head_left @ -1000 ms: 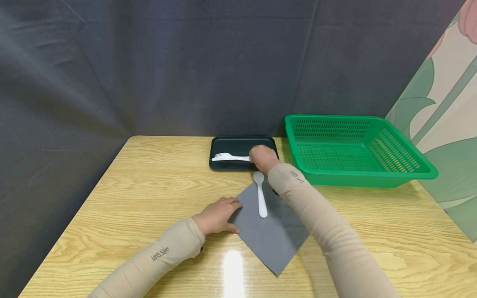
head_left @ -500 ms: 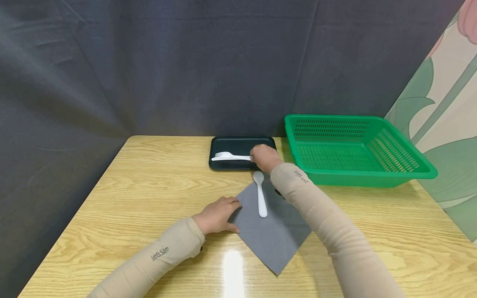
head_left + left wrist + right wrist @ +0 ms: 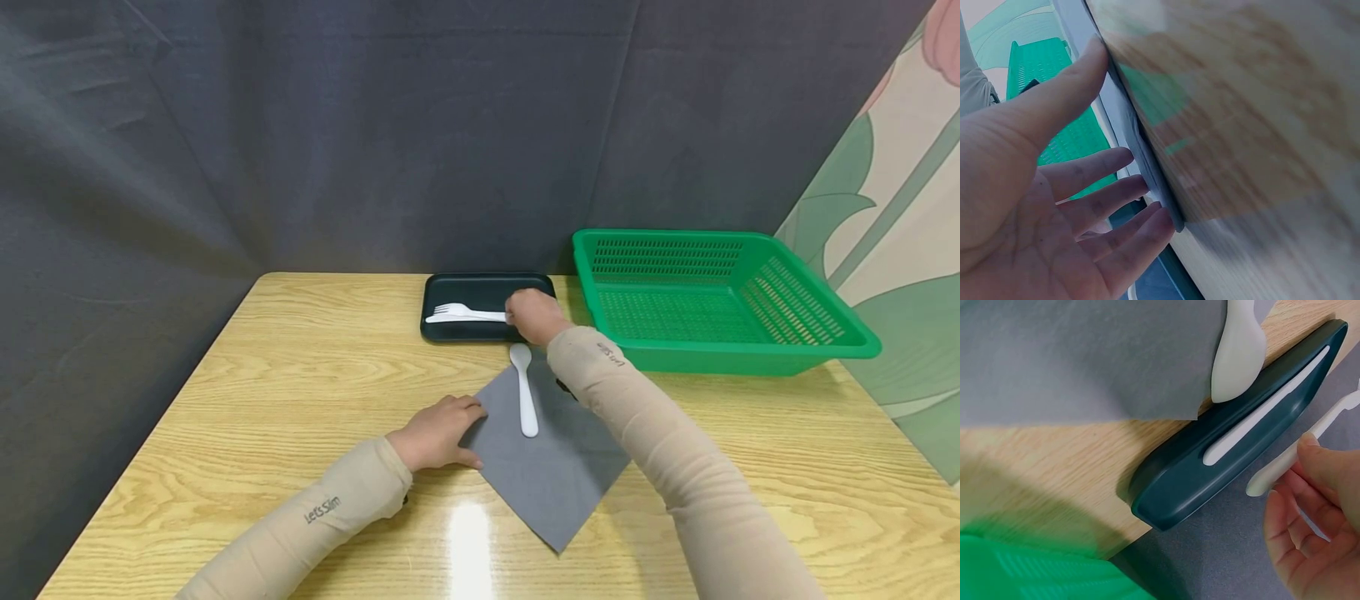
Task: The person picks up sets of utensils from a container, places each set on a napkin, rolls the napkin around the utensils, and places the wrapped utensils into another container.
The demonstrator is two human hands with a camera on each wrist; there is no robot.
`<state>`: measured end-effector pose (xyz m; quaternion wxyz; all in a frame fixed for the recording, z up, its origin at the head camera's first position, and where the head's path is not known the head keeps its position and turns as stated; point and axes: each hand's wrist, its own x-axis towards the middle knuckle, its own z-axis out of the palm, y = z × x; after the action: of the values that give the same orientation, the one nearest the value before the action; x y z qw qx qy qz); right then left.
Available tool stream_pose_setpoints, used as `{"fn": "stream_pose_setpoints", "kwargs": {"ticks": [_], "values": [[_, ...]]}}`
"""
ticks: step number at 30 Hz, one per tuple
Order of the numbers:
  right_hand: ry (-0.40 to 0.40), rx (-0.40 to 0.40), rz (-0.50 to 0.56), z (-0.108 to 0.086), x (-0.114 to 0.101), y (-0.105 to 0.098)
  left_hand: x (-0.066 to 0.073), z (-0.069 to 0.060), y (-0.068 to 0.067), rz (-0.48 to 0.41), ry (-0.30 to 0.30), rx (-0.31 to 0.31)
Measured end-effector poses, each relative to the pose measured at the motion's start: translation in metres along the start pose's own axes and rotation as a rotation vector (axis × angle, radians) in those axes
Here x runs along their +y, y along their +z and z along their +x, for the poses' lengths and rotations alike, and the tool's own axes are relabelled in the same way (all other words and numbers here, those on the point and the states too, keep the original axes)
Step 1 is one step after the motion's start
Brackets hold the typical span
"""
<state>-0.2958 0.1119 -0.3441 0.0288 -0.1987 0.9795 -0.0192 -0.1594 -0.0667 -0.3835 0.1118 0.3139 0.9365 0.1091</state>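
Observation:
In the head view a white plastic fork (image 3: 457,312) is over the dark tray (image 3: 487,287). My right hand (image 3: 536,317) pinches its handle between thumb and fingers, and the right wrist view shows the fork (image 3: 1325,422) raised above the tray. A white knife (image 3: 1266,409) lies in the tray. My left hand (image 3: 438,433) rests at the left corner of a grey cloth napkin (image 3: 555,492), its fingers spread and touching the edge. On the napkin lies a white spoon (image 3: 527,400), bowl pointing towards the tray.
A green plastic basket (image 3: 720,357) stands at the back right, close to the tray. Behind the wooden table (image 3: 315,367) hangs a dark grey curtain (image 3: 435,142). The right forearm (image 3: 675,467) crosses above part of the napkin.
My right hand has shifted very slightly to the right with the fork, and the fork sits a little higher and further from the knife. My left hand has stayed still.

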Motion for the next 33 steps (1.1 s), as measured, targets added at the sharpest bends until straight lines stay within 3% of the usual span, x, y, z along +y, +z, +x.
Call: {"fn": "stream_pose_setpoints", "kwargs": {"ticks": [33], "values": [[-0.004, 0.0, -0.008, -0.0057, 0.0029, -0.0051, -0.0005, 0.0003, -0.0006, -0.008, -0.008, -0.013]]}}
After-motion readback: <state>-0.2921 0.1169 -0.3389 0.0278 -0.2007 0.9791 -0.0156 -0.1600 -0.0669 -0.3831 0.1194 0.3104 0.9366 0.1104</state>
